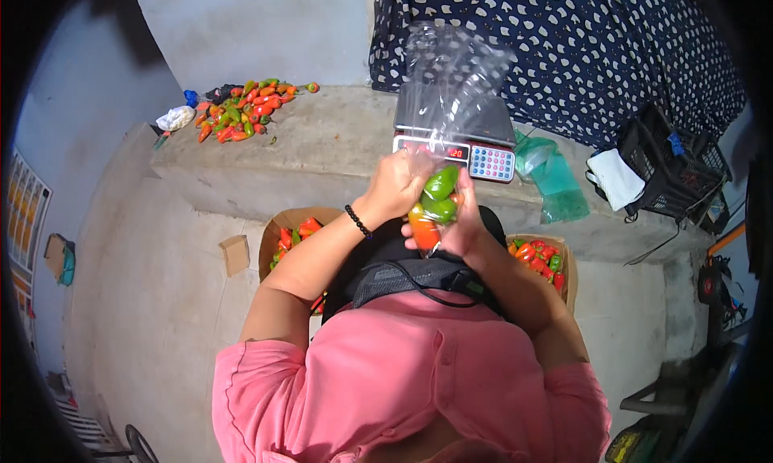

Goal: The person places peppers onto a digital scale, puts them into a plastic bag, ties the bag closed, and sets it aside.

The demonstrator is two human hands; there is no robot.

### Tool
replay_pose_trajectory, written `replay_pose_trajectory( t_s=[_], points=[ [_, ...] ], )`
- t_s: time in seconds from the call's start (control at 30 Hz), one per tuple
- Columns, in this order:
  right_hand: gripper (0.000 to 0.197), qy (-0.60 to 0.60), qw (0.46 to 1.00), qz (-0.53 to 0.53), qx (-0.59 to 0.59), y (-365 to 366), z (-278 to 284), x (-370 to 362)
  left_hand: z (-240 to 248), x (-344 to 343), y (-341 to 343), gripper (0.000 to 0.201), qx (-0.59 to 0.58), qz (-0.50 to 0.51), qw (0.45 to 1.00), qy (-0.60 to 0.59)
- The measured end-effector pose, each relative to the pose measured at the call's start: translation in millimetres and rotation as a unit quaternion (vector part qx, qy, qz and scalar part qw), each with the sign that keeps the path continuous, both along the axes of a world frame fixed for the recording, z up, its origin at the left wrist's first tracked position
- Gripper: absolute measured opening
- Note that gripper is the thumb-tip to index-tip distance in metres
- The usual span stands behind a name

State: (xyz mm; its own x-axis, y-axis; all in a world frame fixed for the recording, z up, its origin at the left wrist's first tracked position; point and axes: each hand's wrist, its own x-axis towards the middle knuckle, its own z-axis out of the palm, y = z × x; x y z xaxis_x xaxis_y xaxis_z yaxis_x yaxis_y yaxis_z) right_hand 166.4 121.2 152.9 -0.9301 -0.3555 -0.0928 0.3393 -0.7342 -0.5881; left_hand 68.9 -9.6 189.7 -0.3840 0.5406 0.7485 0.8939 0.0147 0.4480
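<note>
A clear plastic bag [453, 93] stands up from my grip, its loose upper part spreading in front of a digital scale [493, 163]. In its lower end sit several green and orange-red peppers [440, 191]. My left hand [396, 181], with a dark bead bracelet at the wrist, is closed around the gathered neck of the bag. Cupped under and beside the filled part, my right hand [465, 225] holds the peppers through the plastic. The scale's flat plate is partly hidden behind the bag.
Loose red, orange and green peppers [245, 111] lie on the concrete ledge [338, 125] at the left. Cardboard boxes of peppers [538, 258] flank my legs. Right of the scale are green plastic bags [555, 177], a white cloth [618, 179] and a black crate [672, 161].
</note>
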Motion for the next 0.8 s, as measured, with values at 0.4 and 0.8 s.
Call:
replay_pose_trajectory(
  t_s=[0.4,0.8],
  points=[
    [0.081,0.448,0.516,-0.353,0.64,0.2,16.6,14.1,7.7,-28.6,-12.3,0.033,0.116,0.106,0.975,-0.16],
    [0.038,0.103,0.869,-0.159,0.458,15.7,-27.9,5.0,14.0,-11.6,-15.3,0.026,-0.085,-0.117,0.979,-0.145]
  ],
)
